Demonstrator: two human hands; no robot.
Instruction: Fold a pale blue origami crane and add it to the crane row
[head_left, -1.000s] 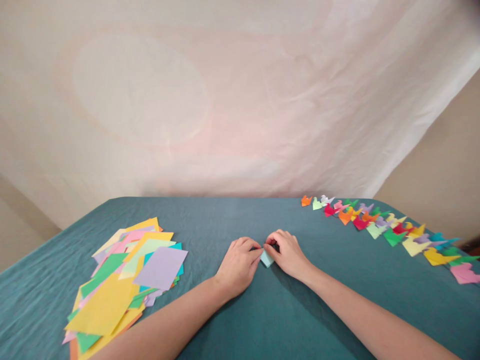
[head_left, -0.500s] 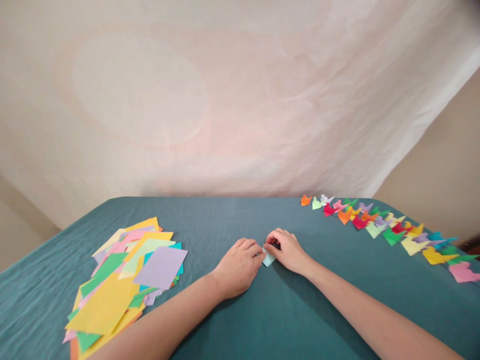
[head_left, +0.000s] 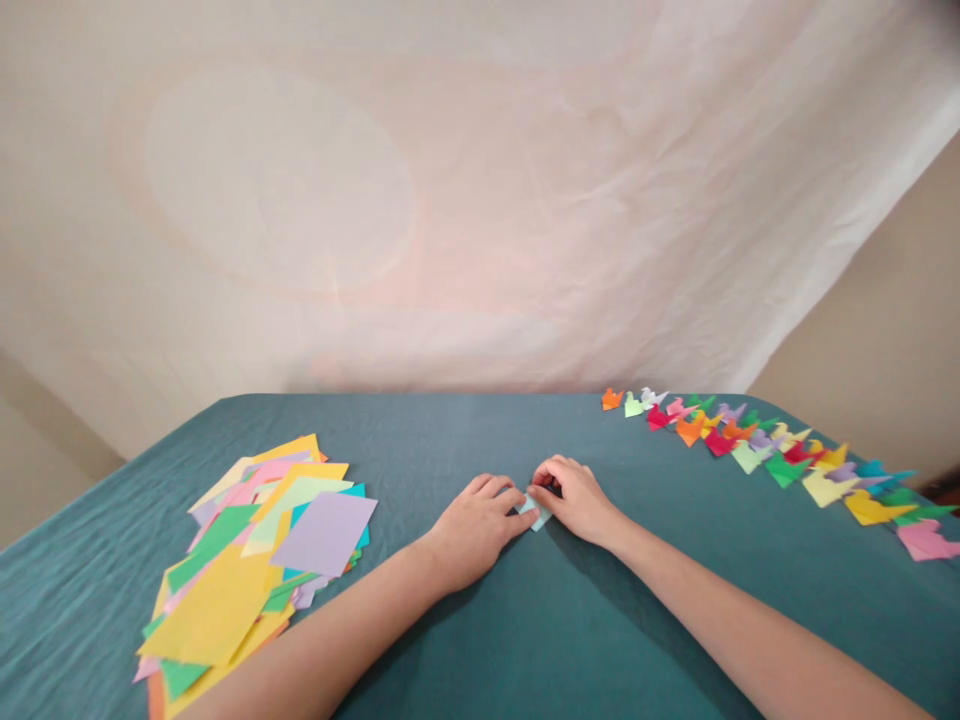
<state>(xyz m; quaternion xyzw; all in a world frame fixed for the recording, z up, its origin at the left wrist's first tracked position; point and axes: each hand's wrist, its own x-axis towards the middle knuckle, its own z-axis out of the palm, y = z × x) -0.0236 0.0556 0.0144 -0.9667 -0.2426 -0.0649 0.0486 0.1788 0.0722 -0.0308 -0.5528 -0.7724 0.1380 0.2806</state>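
A small piece of light blue folded paper (head_left: 538, 514) lies low on the table between my two hands, partly covered by fingers. My left hand (head_left: 480, 530) comes in from the left, its thumb pressing on the paper's near part and its fingers at the far edge. From the right, my right hand (head_left: 571, 500) pinches the paper's right side between thumb and curled index finger. How the paper is folded under the fingers is hidden.
A green cloth covers the table (head_left: 450, 430). Loose coloured paper squares (head_left: 324, 535) are heaped at the left, beside my left forearm. Several folded paper birds (head_left: 750, 457) stand in rows along the right edge. A pale cloth (head_left: 487, 200) hangs behind.
My left thumb has come away from the fingers and slid onto the blue paper, which shows more now. My right hand keeps its pinch in nearly the same place.
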